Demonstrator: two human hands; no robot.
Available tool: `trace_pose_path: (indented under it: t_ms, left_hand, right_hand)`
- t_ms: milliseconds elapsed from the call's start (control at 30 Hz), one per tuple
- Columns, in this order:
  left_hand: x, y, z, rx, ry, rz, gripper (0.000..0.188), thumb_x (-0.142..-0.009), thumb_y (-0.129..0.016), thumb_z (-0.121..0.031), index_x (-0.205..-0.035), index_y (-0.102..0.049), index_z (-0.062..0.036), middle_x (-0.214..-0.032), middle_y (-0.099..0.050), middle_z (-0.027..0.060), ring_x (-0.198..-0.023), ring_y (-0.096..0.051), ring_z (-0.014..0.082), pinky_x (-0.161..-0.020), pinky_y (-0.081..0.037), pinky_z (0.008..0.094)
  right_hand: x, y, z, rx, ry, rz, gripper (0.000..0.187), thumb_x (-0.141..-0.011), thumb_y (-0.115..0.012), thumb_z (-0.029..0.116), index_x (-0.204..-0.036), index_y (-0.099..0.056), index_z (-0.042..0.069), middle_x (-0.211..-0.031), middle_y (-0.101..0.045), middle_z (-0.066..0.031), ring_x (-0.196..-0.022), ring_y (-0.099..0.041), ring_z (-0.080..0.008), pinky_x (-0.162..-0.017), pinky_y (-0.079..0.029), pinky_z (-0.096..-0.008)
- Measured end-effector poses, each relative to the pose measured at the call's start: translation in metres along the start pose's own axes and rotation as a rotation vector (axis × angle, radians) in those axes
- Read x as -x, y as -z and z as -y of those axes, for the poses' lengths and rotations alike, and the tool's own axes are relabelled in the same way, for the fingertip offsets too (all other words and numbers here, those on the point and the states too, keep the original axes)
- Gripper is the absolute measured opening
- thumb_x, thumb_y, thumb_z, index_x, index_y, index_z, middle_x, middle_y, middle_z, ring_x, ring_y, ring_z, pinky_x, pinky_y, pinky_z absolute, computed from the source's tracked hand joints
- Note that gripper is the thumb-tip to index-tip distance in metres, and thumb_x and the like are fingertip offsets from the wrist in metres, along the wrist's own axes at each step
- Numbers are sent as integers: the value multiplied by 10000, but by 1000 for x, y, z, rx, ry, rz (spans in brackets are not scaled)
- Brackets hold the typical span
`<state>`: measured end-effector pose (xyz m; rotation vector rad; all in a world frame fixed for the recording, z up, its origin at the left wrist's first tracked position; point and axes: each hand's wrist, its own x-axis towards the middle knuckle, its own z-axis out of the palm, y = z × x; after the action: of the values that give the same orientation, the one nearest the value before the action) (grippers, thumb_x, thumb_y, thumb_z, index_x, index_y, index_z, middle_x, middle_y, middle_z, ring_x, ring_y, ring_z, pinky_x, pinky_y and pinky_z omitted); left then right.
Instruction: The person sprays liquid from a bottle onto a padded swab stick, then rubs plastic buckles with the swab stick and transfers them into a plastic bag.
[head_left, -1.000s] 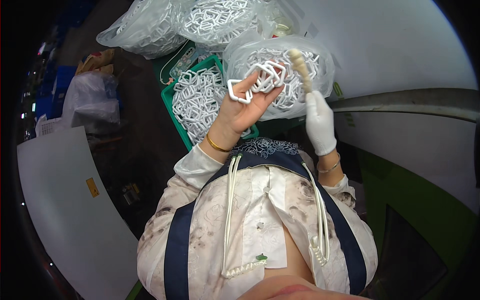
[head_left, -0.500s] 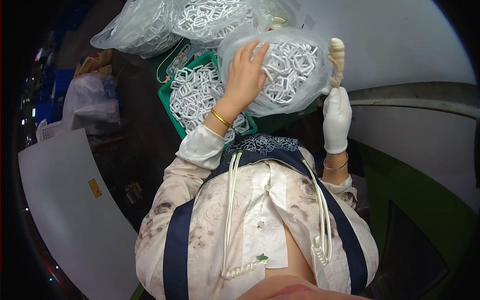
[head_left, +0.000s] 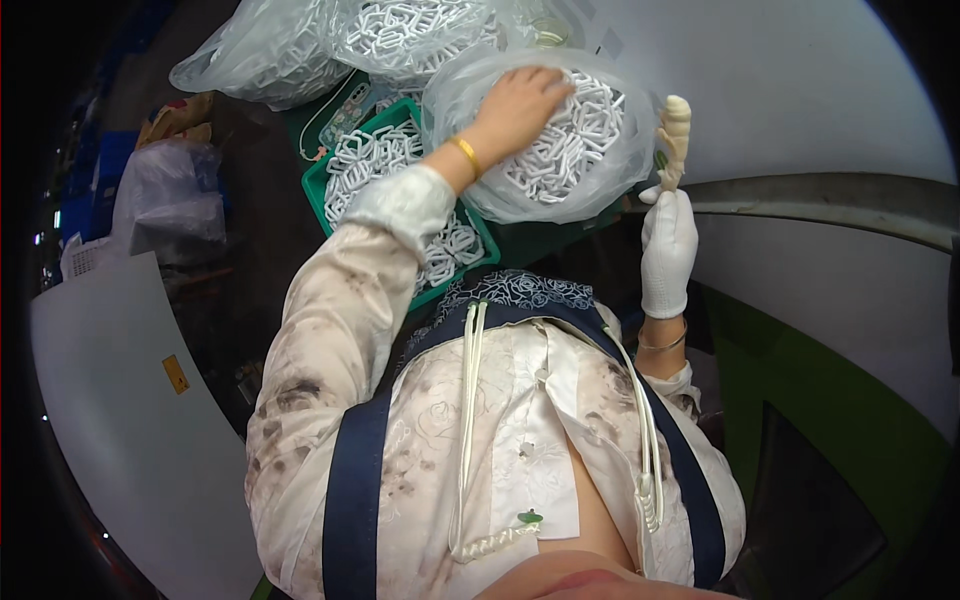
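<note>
My bare left hand (head_left: 520, 108), with a gold bangle at the wrist, reaches into a clear plastic bag (head_left: 440, 120). Its fingers are stretched out over a heap of white chain-like links (head_left: 590, 125), touching them without a visible grip; the fingertips' undersides are hidden. My right hand (head_left: 668, 255), in a white glove, is closed around the lower end of a cream-coloured, knobbly wrapped stick (head_left: 676, 140) held upright to the right of the bag. A small green bit shows beside the stick. What the glove covers of it cannot be seen.
A green crate (head_left: 318, 195) of white links lies under my left forearm. Two more clear bags of links (head_left: 270, 60) stand behind, near a patterned phone (head_left: 352, 108). A grey curved metal edge (head_left: 800, 200) runs at the right, a pale panel (head_left: 140, 400) at the left.
My left hand has moved right and farther over the links in the bag. My right hand and the wrapped stick have dropped slightly in the picture. The head view has shifted a little.
</note>
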<state>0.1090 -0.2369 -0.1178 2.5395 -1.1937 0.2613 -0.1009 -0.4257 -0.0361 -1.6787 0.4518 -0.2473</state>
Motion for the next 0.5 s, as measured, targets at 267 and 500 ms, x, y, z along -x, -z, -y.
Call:
trace_pose_path:
  t_ms: [267,500]
  left_hand:
    - [0,-16,-53,158,31,84,570,-979,-613,-321,-1486,-461,-111,-1565,-424,150,-1490,-331,382,-1199,-273,605]
    - [4,2,14,4,133,163,644,-961,-617,-299,-1553,-392,-181,-1616,-381,70,-1498,-341,299,-1198,-265,625]
  right_hand:
    - [17,-6,-1,-8,27,-6,322,-1124,-398,265,-997,-598,47,-664,-329,93,-535,-264,-6,-482,-236,-207]
    - [20,-5,-9,-2,12,-4,316,-1123,-396,256,-995,-598,49,-660,-328,94,-529,-264,-5,-478,-236,-203]
